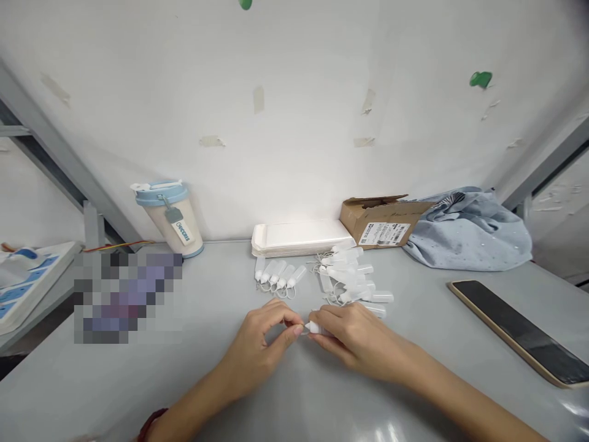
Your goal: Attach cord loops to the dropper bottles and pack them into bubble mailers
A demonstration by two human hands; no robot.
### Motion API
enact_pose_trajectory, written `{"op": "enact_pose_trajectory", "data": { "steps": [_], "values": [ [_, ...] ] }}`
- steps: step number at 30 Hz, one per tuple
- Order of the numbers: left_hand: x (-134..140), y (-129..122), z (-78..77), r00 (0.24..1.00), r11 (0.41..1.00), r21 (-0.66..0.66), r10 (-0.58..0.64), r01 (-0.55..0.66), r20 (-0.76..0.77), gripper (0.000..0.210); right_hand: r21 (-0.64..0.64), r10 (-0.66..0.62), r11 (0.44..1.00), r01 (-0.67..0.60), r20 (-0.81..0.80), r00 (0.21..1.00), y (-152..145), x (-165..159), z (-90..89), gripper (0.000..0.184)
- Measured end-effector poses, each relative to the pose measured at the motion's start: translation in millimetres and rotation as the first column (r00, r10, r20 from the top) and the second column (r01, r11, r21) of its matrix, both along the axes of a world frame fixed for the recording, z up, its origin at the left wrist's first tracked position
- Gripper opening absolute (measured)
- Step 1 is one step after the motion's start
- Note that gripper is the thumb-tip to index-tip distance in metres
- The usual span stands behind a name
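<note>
White bottle: a small one with a pointed tip (315,328), held between your two hands near the middle of the table, its tip towards your left.
Right hand: your fingers (322,319) and thumb are closed around the bottle's body, covering most of it; your right hand (361,337) lies back upward, with the forearm coming in from the lower right.
Left hand: thumb and forefinger meet in a tight pinch just beside the tip, on a thin pale strand (304,333); the other fingers of your left hand (253,347) curl behind, and the forearm rises from the lower left.
Wristband: dark red (153,422), on your left wrist.
Bottle row: several similar small bottles (280,274) lie side by side beyond your left hand, pale loops at their tips.
Bottle pile: more of them (352,274) lie loosely heaped beyond your right hand.
Back of table: a blue-lidded cup (172,218), a white stack (304,236), an opened cardboard box (384,230) and bluish cloth (469,239), left to right.
Grey table: bare surface (294,405) nearest you; a dark-screened phone (519,328) lies far right.
</note>
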State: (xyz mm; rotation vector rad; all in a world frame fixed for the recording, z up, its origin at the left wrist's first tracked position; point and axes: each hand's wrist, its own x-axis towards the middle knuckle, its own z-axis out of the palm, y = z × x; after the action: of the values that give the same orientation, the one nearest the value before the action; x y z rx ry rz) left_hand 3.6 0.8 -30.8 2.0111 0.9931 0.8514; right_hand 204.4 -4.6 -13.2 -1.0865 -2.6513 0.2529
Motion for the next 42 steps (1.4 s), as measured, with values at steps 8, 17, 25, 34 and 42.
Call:
{"op": "enact_pose_trajectory", "data": {
  "steps": [8, 17, 25, 34, 42],
  "values": [
    [-5, 4, -2.2, 0.996, 0.997, 0.002, 0.074, -0.074, -0.055, 0.014, 0.014, -0.054, 0.998, 0.054, 0.035, 0.998, 5, 4, -2.7, 0.019],
    [3, 1, -10.1, 0.993, 1.0, -0.005, 0.028, -0.029, -0.115, 0.016, 0.013, -0.028, 1.0, 0.027, 0.127, 0.992, 2, -1, -1.7, 0.018],
    [-11, 14, -0.9, 0.976, 0.972, -0.094, 0.21, -0.214, -0.053, 0.021, 0.182, -0.208, 0.963, 0.199, 0.031, 0.978, 21, 21, -2.3, 0.032],
    [-24, 43, -10.8, 0.775, 0.758, -0.378, 0.615, -0.531, 0.144, 0.028, 0.096, -0.288, 0.958, 0.271, 0.284, 0.915, 17, 24, 11.5, 0.019],
    [-24, 45, -10.1, 0.77, 0.732, -0.493, 0.613, -0.47, 0.176, 0.027, -0.028, -0.245, 0.961, 0.276, 0.384, 0.89, 12, 21, 15.0, 0.017]
  ]
}}
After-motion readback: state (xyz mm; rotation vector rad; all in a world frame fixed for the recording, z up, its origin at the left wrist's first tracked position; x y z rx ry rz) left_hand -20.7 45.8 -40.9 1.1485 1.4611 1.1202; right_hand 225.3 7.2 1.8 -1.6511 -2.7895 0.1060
